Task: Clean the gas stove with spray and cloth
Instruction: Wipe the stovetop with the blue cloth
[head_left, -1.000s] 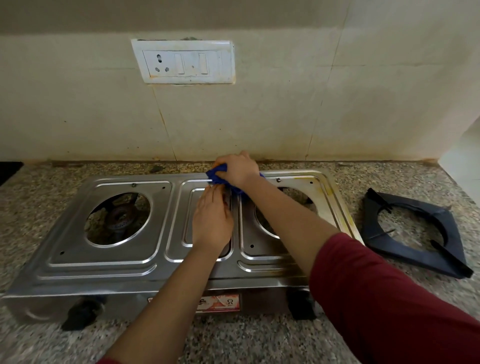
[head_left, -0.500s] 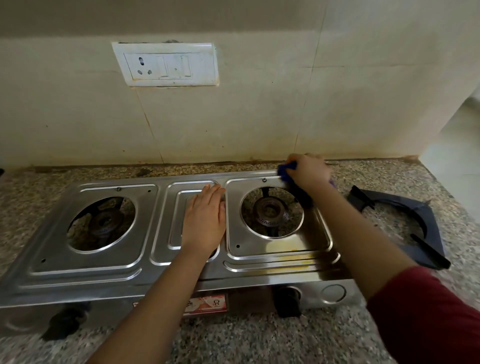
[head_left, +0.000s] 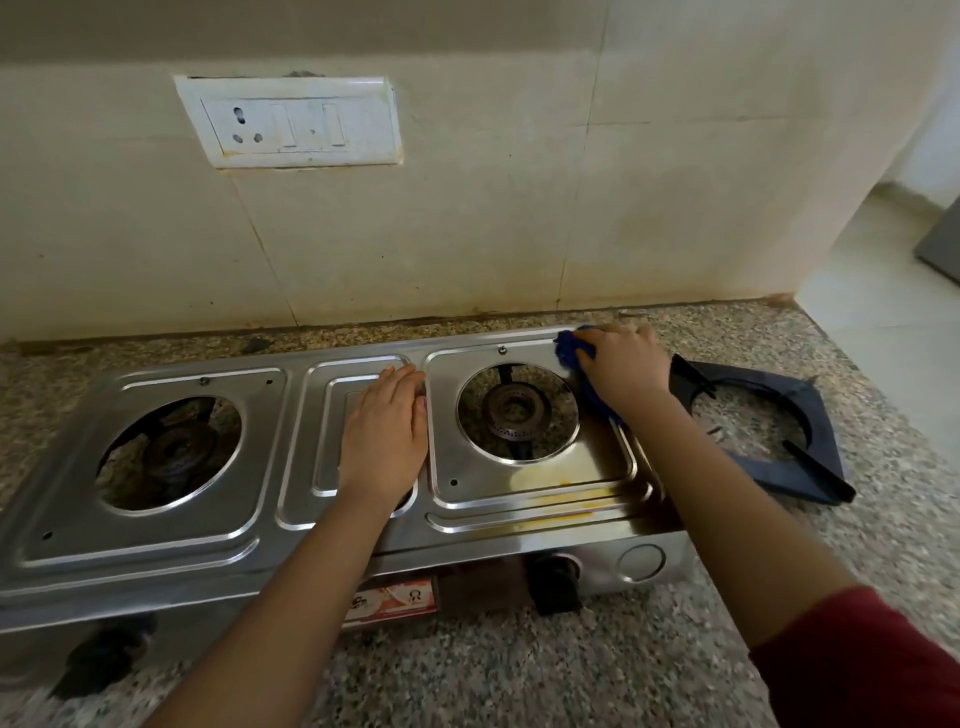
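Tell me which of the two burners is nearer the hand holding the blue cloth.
The right burner: the right hand holds the blue cloth against the stove just beside it. The left burner lies past the left hand.

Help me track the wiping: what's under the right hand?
A blue cloth, bunched on the stove at its back right corner, sticks out beside the right hand. The metal beneath is covered.

Left hand (head_left: 384, 431) flat, palm down, fingers straight together; right hand (head_left: 621, 369) ahead to its right, gripping blue cloth (head_left: 569, 354)
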